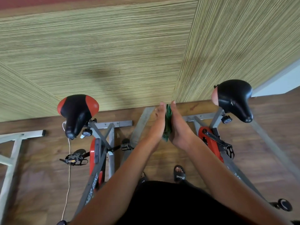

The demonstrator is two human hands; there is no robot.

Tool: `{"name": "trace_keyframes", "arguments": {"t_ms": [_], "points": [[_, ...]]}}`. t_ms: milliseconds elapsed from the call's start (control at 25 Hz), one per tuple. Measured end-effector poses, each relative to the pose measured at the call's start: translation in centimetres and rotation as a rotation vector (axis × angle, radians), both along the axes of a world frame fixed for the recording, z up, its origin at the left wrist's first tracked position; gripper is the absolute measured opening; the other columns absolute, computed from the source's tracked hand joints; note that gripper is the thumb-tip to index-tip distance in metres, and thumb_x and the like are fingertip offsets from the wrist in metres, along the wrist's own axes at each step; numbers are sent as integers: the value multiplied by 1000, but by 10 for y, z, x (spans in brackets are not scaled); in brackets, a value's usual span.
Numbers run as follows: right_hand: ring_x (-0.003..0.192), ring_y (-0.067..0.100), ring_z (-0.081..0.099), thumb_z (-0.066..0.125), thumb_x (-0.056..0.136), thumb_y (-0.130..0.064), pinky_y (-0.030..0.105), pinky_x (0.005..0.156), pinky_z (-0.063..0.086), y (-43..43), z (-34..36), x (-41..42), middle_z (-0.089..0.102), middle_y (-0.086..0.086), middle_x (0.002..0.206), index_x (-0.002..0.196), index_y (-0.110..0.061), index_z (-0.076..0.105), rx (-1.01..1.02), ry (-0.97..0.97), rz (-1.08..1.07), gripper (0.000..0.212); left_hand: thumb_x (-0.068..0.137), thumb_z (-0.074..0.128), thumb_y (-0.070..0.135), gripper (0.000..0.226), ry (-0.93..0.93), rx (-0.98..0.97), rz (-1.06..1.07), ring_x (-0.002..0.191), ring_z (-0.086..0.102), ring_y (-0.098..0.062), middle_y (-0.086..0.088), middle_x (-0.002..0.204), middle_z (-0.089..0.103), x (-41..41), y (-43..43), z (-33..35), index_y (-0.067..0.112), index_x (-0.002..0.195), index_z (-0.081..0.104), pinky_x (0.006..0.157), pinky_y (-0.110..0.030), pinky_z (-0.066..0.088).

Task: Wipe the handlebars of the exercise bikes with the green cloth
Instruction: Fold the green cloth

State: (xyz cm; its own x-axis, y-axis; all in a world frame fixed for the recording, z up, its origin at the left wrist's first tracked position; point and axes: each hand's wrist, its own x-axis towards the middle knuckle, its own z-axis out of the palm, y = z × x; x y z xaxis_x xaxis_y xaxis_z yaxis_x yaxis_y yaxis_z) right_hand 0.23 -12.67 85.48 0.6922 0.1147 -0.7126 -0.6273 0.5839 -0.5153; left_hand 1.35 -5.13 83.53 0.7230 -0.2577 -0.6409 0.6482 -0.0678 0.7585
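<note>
Two exercise bikes: red/black saddle (78, 111) left of the hands, black saddle (234, 99) right of them. One green cloth (168, 121), pressed flat between left hand (158, 125) and right hand (179, 127). Palms together, fingers straight, grip clamped on cloth. Handlebars not in view.

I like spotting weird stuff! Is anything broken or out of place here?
One thing: the black saddle on the right bike looks torn at its rear edge, where a pale patch shows through. A thin white cord also dangles loose from the left bike's saddle to the floor. The green cloth is pressed between both hands.
</note>
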Motion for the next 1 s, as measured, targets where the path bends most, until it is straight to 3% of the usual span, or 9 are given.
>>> {"name": "trace_keyframes", "arguments": {"t_ms": [80,200,240,320,440,560,760,880,1000], "points": [[91,12,74,55,93,-57,31,79,52,-6,1,-2,75,5,109,114,-19,71,-5,8,-20,46,75,32,93,93,12,2,30,136,44,-8,12,144,51,5,6,6,32,144,49,115,-35,31],[105,28,70,61,96,-26,40,81,57,-16,-2,-7,70,16,121,127,-7,64,51,41,-46,36,100,33,62,49,-89,22,26,95,62,3,20,99,67,13,17,24,29,117,65,82,-16,47],[109,31,69,61,95,-20,43,84,57,-20,-2,-9,68,18,124,130,-6,62,88,44,-50,37,103,39,50,35,-141,34,80,91,64,2,19,94,69,14,22,25,29,108,67,73,-13,49],[110,32,68,59,93,-15,45,87,57,-27,1,-13,67,18,126,128,-4,62,152,13,-55,37,101,53,36,17,-194,35,162,95,65,-8,9,96,70,18,32,24,26,105,66,74,-16,51],[114,33,65,56,93,-12,45,91,57,-27,4,-21,65,20,127,129,0,60,217,-50,-56,38,96,60,38,34,-158,14,55,96,67,-13,4,97,71,14,37,27,12,115,69,84,-24,53],[122,35,60,56,94,-11,46,98,54,-25,4,-29,61,21,133,133,1,57,223,-104,-70,41,97,57,42,45,-56,-117,6,99,72,-22,-13,113,73,9,31,31,5,121,67,82,-34,60],[118,33,63,52,95,-11,48,102,50,-55,14,-52,64,20,130,127,-2,61,227,-144,-277,34,88,39,76,73,-103,-84,-120,121,62,-28,-12,125,67,16,-5,25,20,125,67,105,-51,47],[118,33,63,51,96,-13,49,101,50,-99,16,-72,64,20,130,130,-3,58,197,-179,-435,37,90,37,72,61,-163,-51,-251,120,60,-20,-1,123,68,14,-58,30,28,118,68,106,-51,45],[107,32,68,49,97,-19,48,90,57,-145,25,-96,66,20,125,132,-3,58,218,-215,-624,39,105,29,49,43,-195,-111,-379,99,64,-8,10,104,72,1,-126,39,29,104,67,96,-36,47]]}}
